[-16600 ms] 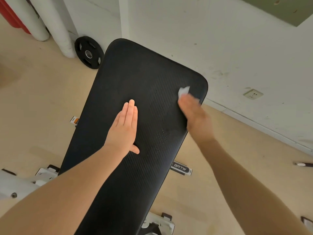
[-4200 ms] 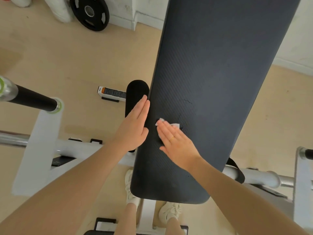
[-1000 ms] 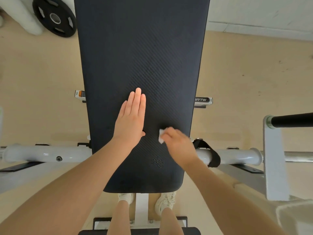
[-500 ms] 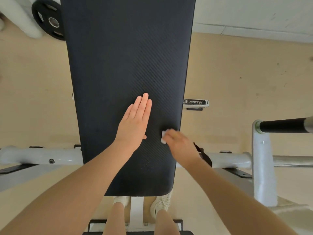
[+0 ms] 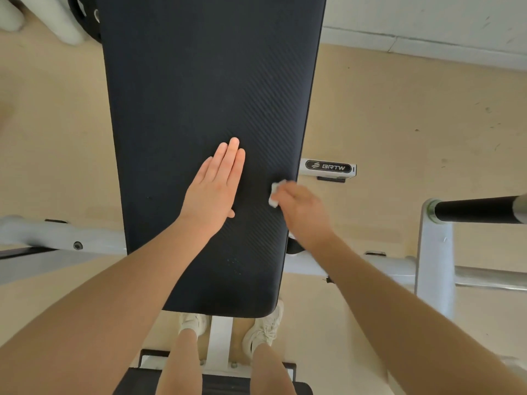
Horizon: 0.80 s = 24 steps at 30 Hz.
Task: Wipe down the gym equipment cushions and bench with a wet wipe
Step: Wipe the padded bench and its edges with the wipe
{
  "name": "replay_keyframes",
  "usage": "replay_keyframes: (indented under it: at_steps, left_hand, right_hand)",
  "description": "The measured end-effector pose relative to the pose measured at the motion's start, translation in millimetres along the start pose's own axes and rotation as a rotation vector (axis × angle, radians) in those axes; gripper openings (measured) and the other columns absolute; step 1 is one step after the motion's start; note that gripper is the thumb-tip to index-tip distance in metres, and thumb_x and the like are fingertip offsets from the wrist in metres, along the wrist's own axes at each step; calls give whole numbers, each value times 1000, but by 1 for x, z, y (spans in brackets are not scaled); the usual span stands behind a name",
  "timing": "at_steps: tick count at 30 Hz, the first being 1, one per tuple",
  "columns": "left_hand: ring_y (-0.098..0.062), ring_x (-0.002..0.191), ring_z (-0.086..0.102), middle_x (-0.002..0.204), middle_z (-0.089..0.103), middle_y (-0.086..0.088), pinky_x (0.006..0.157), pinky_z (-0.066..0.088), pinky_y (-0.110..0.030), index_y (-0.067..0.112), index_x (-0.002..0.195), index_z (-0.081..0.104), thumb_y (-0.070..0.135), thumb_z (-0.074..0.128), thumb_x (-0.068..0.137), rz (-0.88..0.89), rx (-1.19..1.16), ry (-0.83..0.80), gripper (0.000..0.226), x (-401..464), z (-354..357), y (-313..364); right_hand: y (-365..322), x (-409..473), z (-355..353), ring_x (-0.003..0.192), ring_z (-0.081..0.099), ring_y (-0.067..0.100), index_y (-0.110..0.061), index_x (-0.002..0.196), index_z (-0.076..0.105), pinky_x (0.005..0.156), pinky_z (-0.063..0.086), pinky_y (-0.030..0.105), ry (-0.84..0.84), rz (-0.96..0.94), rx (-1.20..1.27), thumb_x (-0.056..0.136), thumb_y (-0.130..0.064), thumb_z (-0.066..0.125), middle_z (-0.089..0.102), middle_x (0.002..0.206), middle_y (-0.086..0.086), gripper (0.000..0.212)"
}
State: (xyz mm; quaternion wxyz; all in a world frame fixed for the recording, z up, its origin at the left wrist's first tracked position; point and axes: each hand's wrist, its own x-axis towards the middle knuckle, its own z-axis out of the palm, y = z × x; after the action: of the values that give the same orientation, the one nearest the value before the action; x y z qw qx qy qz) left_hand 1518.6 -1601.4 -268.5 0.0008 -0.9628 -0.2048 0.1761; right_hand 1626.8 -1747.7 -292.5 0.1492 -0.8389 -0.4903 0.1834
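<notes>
Right hand (image 5: 303,208) has carried the wet wipe (image 5: 275,193), pinched under curled fingers, to the bench (image 5: 199,81) edge; left hand (image 5: 215,186) flat, fingers together; overlapping firm strokes advised.

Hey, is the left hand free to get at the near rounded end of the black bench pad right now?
Probably yes. The left hand lies flat and empty on the black textured bench pad, and nothing sits on the bare stretch toward the near end. The right hand holds the white wet wipe off at the pad's right edge.

Your left hand (image 5: 215,192) lies flat on the bench pad (image 5: 199,95); your right hand (image 5: 301,209) curls at the pad's right edge.
</notes>
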Motion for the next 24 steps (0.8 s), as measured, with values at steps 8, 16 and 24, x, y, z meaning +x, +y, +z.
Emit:
replay_keyframes:
  at_steps: [8, 16, 24]
  left_hand:
    - [-37, 143, 5, 155, 0, -20, 111, 1, -40, 5, 147, 1, 20, 78, 71, -8, 40, 137, 109, -10, 10, 6]
    - [-41, 141, 12, 153, 7, -26, 112, 11, -44, 5, 146, 10, 32, 75, 73, -33, -125, 329, 102, -26, 37, -10]
    - [-45, 135, 25, 148, 21, -29, 106, 22, -49, 0, 140, 24, 32, 71, 75, 139, -234, 426, 86, -75, 88, -75]
  right_hand:
    - [-18, -78, 55, 91, 59, 27, -5, 106, 60, 74, 54, 31, -280, -99, 50, 77, 9, 62, 55, 109, 13, 33]
    - [-23, 11, 12, 77, 58, 31, -1, 85, 61, 64, 45, 30, 450, 100, 174, 81, 6, 51, 59, 102, 14, 14]
    - [-69, -88, 132, 68, 63, 22, -10, 77, 65, 63, 49, 21, 213, -40, -32, 60, 3, 80, 64, 84, 5, 26]
